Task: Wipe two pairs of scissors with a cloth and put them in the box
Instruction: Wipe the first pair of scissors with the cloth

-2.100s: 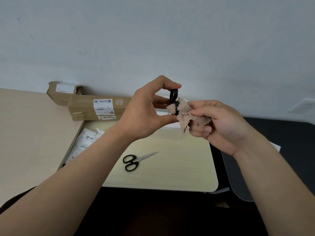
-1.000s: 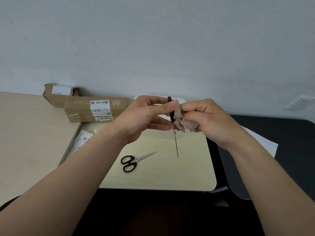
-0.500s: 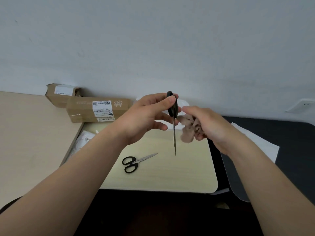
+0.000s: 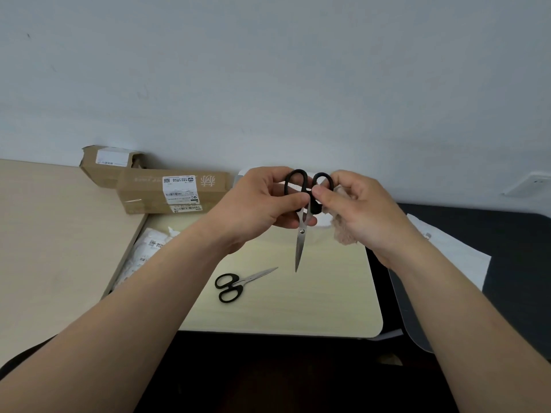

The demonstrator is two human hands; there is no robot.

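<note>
Since there is only the head view, everything here is read from it. The first pair of scissors is held up in front of the wall, above the far part of the bench. Its black loops are at the top and its closed blades hang almost straight down, tip toward the benchtop. The left hand grips the left loop, with fingers curled round it. The right hand pinches the handle by the right loop between thumb and forefinger, and its other fingers keep the cloth bunched in the palm.

The second pair of scissors lies flat on the bench, below the hands and to their left, untouched. Its long axis is slanted, with the handles nearer the person and to the left and the blades pointing away to the right. The left hand looks nearer to it, and the handles face that side.

Cardboard cartons lie against the wall on the left. A white object shows behind the hands, mostly hidden, and I cannot tell whether it is the box. Neither pair looks to be in a box yet.
</note>
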